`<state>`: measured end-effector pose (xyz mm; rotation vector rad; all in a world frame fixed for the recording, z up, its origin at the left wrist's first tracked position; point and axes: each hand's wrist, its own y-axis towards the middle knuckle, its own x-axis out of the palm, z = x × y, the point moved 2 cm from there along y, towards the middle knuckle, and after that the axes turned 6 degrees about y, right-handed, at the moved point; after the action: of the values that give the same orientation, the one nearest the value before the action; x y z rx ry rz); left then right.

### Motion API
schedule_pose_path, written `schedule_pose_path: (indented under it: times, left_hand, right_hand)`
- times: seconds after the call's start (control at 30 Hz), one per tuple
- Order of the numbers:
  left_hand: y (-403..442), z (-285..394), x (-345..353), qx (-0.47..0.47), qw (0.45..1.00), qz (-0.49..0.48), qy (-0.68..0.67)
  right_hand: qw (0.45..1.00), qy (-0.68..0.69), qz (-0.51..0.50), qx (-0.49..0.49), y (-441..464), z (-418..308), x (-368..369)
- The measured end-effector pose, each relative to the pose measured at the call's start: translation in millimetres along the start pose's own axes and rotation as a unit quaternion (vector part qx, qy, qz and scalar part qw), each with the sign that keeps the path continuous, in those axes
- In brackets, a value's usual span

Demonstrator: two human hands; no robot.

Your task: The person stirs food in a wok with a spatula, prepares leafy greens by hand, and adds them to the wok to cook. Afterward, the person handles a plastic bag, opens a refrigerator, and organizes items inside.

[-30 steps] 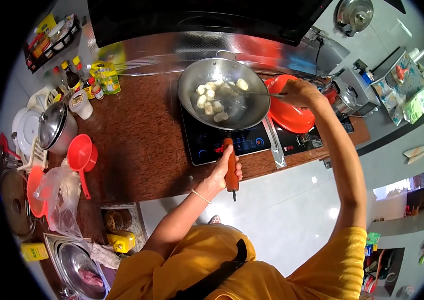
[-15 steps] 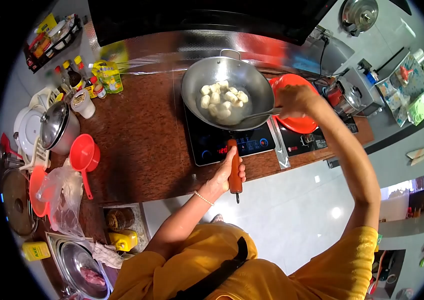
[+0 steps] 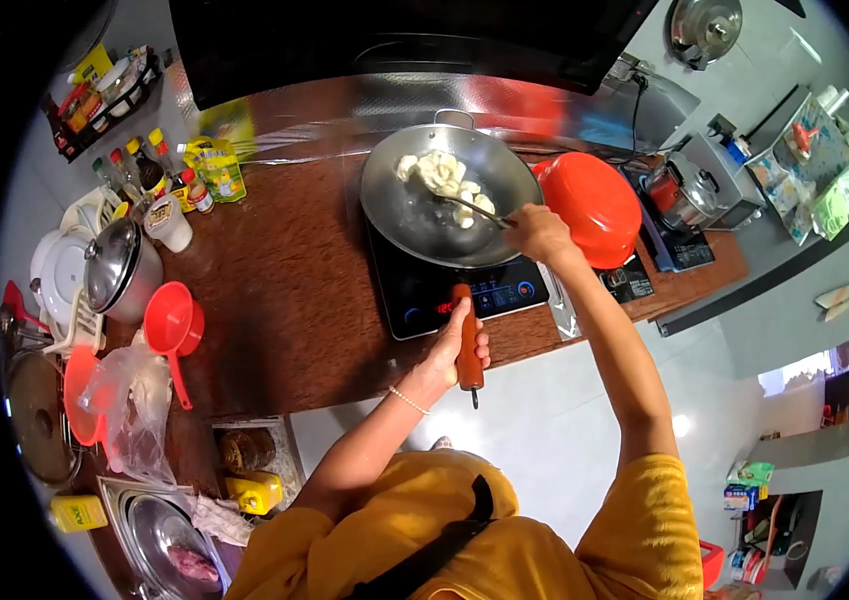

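Observation:
A steel wok (image 3: 406, 225) rests on a black induction cooker (image 3: 404, 303) whose display is lit. White, rounded food pieces (image 3: 441, 168) lie in the wok, mostly toward its far side. My left hand (image 3: 452, 350) is closed around the wok's wooden handle (image 3: 470, 345). Over the wok's right rim, my right hand (image 3: 541, 236) grips a metal spatula (image 3: 479, 211) by its handle. The spatula's head is down among the pieces, partly hidden by them. Just right of the wok sits an upturned red plastic basin (image 3: 592, 208).
A lidded pot (image 3: 126, 270), a red ladle (image 3: 173, 318) and several seasoning bottles (image 3: 151, 170) stand on the left of the counter. At lower left is a sink holding a steel bowl with meat (image 3: 191, 563). A pressure cooker (image 3: 682, 192) stands at right.
My right hand has moved left and slightly down, sweeping the spatula into the wok. The food pieces have shifted toward the far side. My left hand keeps its grip on the handle.

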<state>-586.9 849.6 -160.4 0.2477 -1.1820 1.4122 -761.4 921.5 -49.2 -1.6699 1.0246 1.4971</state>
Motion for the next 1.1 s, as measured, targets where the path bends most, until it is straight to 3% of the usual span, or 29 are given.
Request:
schedule_pose_path:
  times: [0.07, 0.1, 0.2, 0.43, 0.53, 0.7, 0.77, 0.93, 1.0, 1.07, 1.1]
  left_hand:
    - [1, 0, -2, 0.003, 1.0, 0.002, 0.0]
    - [1, 0, -2, 0.003, 1.0, -0.003, -0.003]
    - [-1, 0, -1, 0.003, 1.0, -0.006, -0.007]
    - [0, 0, -2, 0.007, 1.0, -0.004, 0.004]
    - [0, 0, -2, 0.005, 1.0, -0.004, 0.002]
    - [-1, -1, 1, 0.001, 1.0, 0.005, 0.001]
    - [2, -2, -2, 0.001, 1.0, 0.003, 0.002]
    - [0, 0, -1, 0.003, 1.0, -0.005, 0.0]
    - [1, 0, -2, 0.003, 1.0, -0.01, 0.0]
    - [0, -1, -2, 0.003, 1.0, -0.009, -0.001]
    - [-1, 0, -1, 0.003, 1.0, -0.005, -0.002]
  right_hand:
    - [0.981, 0.116, -0.124, 0.094, -9, 10, -24]
    - [0.978, 0.173, -0.083, 0.084, -18, 17, -30]
    - [0.962, 0.23, -0.085, 0.12, -33, 36, -40]
    - [0.964, 0.204, -0.047, 0.166, -68, 52, -57]
    - [0.986, 0.141, 0.013, 0.089, -72, 76, -33]
    - [0.955, 0.238, -0.119, 0.134, -85, 54, -17]
    - [0.969, 0.219, -0.085, 0.072, -82, 54, 0]
    - [0.949, 0.288, -0.108, 0.066, -86, 48, -31]
    - [0.97, 0.215, -0.113, 0.004, -86, 47, -61]
    - [0.961, 0.174, -0.205, 0.063, -81, 39, -100]
    - [0.967, 0.133, -0.215, 0.04, -76, 33, -114]
